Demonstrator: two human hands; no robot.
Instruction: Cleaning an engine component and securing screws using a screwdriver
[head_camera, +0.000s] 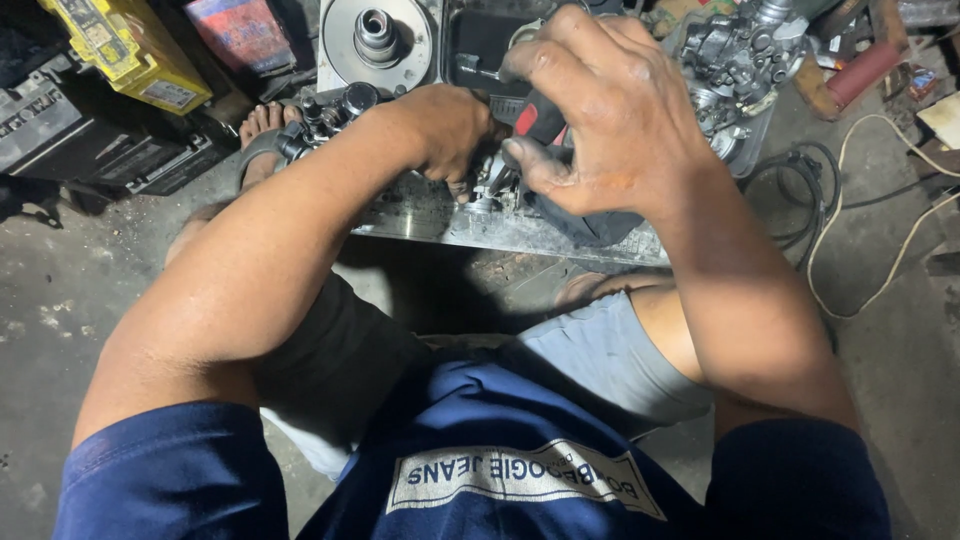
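While a person squats on a workshop floor (60, 300), both hands close over a small metal part (492, 185) at the near edge of a steel tray (420, 215). The left hand (445, 130) is fisted, its grip clamped on the part to steady it. The right hand (600, 110) wraps a red-and-black power tool (540, 120), fingers shut round the body, with the nose pointing down at the part. What the tip meets is hidden by the fingers.

To judge from the hold, the work would go best with the tool kept square to the part, the left hand bracing hard against the tray, and pressure added slowly so the tip does not skid toward the fingers.

A grey engine assembly (740, 55) sits at the tray's far right corner. A round machined disc (378, 40) stands beyond the far edge, near the middle.

On the floor at far left lies a yellow box (120, 50), long and tilted, bearing a pale label on its end. Just right of it is a red and blue pack (240, 35), rectangular, partly in shadow. Below the yellow box rests a black battery-like case (60, 125) with a pale sticker on top. Right of the tray, black and cream cables (860, 290) loop across the floor. A white rectangular patch (520, 475) marks the person's blue shirt.
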